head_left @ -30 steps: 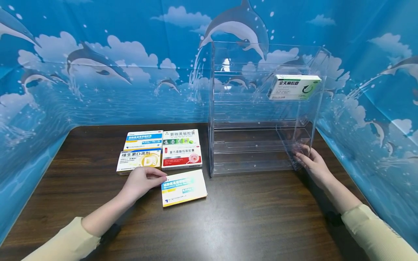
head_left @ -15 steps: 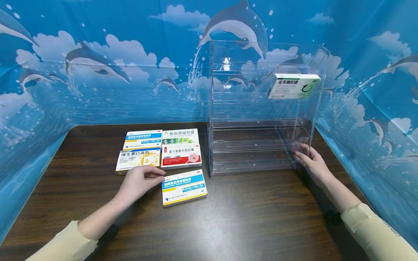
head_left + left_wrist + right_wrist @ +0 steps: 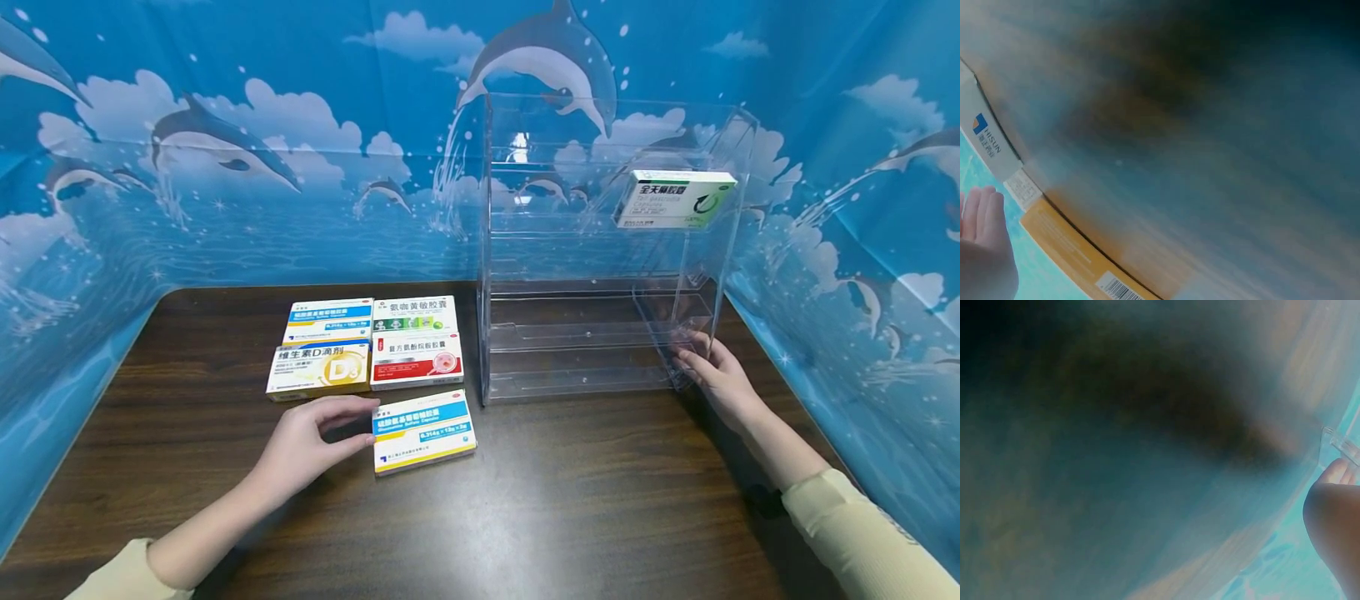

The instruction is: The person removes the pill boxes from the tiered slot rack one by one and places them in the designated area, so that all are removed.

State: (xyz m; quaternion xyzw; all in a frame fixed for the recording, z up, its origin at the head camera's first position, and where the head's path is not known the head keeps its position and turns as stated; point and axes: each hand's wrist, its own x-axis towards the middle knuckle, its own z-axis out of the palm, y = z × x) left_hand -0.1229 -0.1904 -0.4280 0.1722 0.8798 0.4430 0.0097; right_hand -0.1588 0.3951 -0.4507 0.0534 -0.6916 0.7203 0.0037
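My left hand (image 3: 300,442) is at the left edge of a white, blue and yellow medicine box (image 3: 423,432) lying flat on the table. Its index finger is by the upper left corner and its thumb by the left edge, with a gap between them. Whether they touch the box is hard to tell. In the left wrist view the fingers (image 3: 984,215) look straight. A clear acrylic display rack (image 3: 592,385) stands to the right. My right hand (image 3: 718,379) grips its lower right front corner, thumb in front; some fingers are partly hidden. A white-green medicine box (image 3: 675,200) rests on an upper right tier.
Behind the left hand lie a yellow-white vitamin D box (image 3: 318,369), another blue-white box (image 3: 328,322), a green-white box (image 3: 415,315) and a red-white box (image 3: 417,360), close together. A blue dolphin-print curtain (image 3: 300,225) surrounds the dark wood table (image 3: 525,517).
My left hand has moved slightly down and toward me, and its thumb and index finger have spread apart. The near medicine box stays in place. My right hand keeps its hold on the rack.
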